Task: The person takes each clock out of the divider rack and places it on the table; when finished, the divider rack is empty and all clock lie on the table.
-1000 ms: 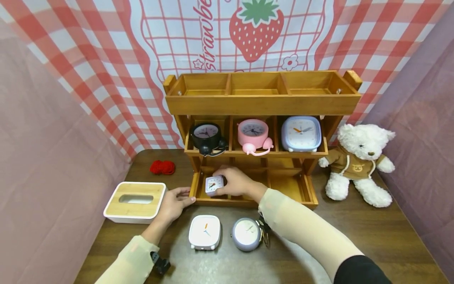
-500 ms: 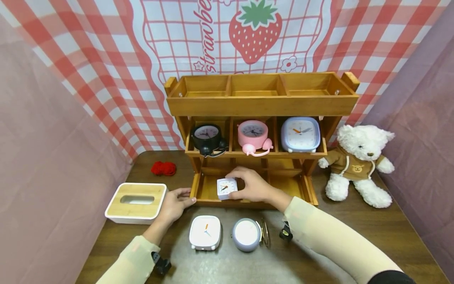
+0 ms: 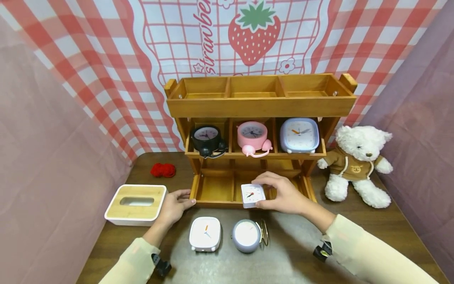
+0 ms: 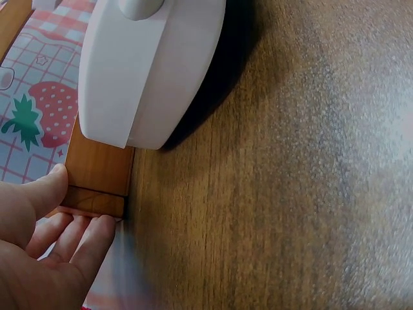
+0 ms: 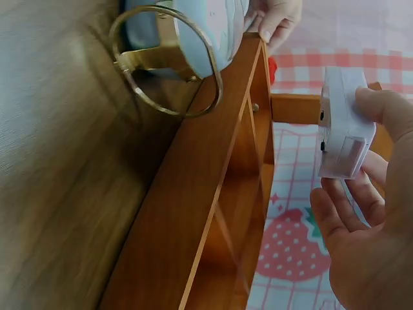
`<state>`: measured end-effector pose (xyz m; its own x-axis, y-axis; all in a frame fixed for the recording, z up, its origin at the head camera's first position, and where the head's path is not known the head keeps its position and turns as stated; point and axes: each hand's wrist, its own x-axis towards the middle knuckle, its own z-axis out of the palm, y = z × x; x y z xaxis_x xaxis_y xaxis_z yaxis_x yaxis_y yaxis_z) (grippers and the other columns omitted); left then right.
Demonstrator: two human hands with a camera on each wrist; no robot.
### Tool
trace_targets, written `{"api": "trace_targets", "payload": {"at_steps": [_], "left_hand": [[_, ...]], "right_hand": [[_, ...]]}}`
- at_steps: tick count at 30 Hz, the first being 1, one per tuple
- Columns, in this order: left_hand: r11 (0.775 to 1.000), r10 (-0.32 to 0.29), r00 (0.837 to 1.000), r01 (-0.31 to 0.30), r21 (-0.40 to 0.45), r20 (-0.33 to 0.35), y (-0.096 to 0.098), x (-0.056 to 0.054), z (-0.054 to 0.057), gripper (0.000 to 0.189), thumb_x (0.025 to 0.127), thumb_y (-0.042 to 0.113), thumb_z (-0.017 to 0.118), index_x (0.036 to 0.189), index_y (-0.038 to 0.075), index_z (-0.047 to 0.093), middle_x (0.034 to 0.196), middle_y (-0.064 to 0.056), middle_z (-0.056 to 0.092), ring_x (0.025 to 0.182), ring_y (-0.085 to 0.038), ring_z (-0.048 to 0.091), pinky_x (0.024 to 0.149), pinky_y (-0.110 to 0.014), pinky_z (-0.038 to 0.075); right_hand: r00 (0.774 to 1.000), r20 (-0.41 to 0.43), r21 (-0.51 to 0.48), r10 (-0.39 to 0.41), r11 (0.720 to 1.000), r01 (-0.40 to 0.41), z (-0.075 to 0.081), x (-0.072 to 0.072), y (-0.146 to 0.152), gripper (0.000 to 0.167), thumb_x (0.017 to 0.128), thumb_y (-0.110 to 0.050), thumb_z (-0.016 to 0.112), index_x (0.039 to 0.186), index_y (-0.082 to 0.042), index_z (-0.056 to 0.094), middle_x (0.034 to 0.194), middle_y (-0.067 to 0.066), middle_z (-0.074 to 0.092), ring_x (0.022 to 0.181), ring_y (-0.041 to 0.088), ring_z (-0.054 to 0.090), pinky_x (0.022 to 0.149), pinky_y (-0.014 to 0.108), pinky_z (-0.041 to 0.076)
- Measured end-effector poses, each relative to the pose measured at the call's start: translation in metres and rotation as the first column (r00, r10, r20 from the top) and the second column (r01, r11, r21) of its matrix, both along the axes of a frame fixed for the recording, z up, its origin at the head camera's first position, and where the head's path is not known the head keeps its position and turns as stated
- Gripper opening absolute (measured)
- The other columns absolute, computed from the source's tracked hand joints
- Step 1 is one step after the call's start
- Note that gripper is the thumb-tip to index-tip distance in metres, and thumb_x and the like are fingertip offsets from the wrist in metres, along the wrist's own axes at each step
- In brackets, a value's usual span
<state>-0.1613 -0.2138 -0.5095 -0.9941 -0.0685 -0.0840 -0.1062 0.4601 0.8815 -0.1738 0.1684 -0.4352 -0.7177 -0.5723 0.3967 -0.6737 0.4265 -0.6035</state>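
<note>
Here's left hand [image 3: 174, 205], thumb and fingers gripping wooden shelf [image 3: 260, 107] at lower left front corner. Right hand [image 3: 285, 196] pinches small white clock [image 3: 253, 195] over shelf's lowest front edge, by middle compartment. Narrow strip of desk [image 3: 294, 256] between shelf and square clock [image 3: 205, 233], round clock [image 3: 246, 236]; broader stretch right of round clock.

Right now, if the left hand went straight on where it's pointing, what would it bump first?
The shelf, at its bottom left end. The left hand seems to touch that end with its fingertips.
</note>
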Motion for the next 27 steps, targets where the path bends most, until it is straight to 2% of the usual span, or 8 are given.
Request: {"api": "trace_targets", "payload": {"at_steps": [4,10,16,22,27], "left_hand": [[1.000,-0.005,1.000,0.005,0.008,-0.006,-0.001,0.000,0.000,0.045,0.089,0.006,0.079,0.130,-0.008,0.065,0.117,-0.025,0.072,0.106,-0.034,0.072,0.083,-0.030,0.058],[1.000,-0.003,1.000,0.003,0.024,-0.001,-0.001,0.000,-0.001,0.046,0.088,0.006,0.080,0.129,-0.007,0.066,0.116,-0.025,0.072,0.105,-0.032,0.073,0.080,-0.025,0.057],[1.000,0.000,1.000,0.001,0.025,-0.010,-0.001,0.001,0.001,0.045,0.088,0.006,0.080,0.128,-0.008,0.066,0.116,-0.026,0.071,0.106,-0.034,0.072,0.080,-0.025,0.057],[0.999,-0.001,1.000,0.002,0.041,-0.008,0.000,0.000,-0.001,0.045,0.089,0.007,0.080,0.128,-0.008,0.066,0.116,-0.025,0.072,0.105,-0.033,0.072,0.079,-0.024,0.057],[0.999,0.012,1.000,-0.012,0.035,0.001,-0.001,-0.001,-0.003,0.044,0.089,0.006,0.079,0.130,-0.006,0.066,0.116,-0.023,0.073,0.105,-0.031,0.073,0.077,-0.019,0.054]], "right_hand": [[0.999,0.012,-0.014,-0.033,0.999,0.033,-0.001,0.016,0.022,0.054,0.073,-0.021,0.092,0.122,-0.012,0.072,0.121,-0.003,0.068,0.108,0.014,0.065,0.090,0.035,0.056],[0.995,0.072,-0.058,-0.070,0.996,0.074,-0.013,0.042,0.054,0.053,0.074,-0.011,0.092,0.123,-0.011,0.071,0.122,0.003,0.066,0.104,0.015,0.065,0.081,0.033,0.061],[0.993,0.077,-0.108,-0.092,0.989,0.100,-0.027,0.064,0.079,0.056,0.071,-0.004,0.092,0.122,-0.005,0.070,0.122,0.008,0.066,0.106,0.011,0.065,0.086,0.023,0.058],[0.987,0.109,-0.100,-0.121,0.986,0.132,-0.050,0.085,0.098,0.054,0.071,-0.004,0.093,0.120,-0.005,0.071,0.121,0.010,0.066,0.108,0.005,0.064,0.086,0.021,0.058],[0.983,0.119,-0.082,-0.143,0.985,0.153,-0.067,0.096,0.108,0.054,0.069,-0.003,0.093,0.119,-0.005,0.072,0.119,0.012,0.066,0.108,0.003,0.064,0.087,0.020,0.057]]}}
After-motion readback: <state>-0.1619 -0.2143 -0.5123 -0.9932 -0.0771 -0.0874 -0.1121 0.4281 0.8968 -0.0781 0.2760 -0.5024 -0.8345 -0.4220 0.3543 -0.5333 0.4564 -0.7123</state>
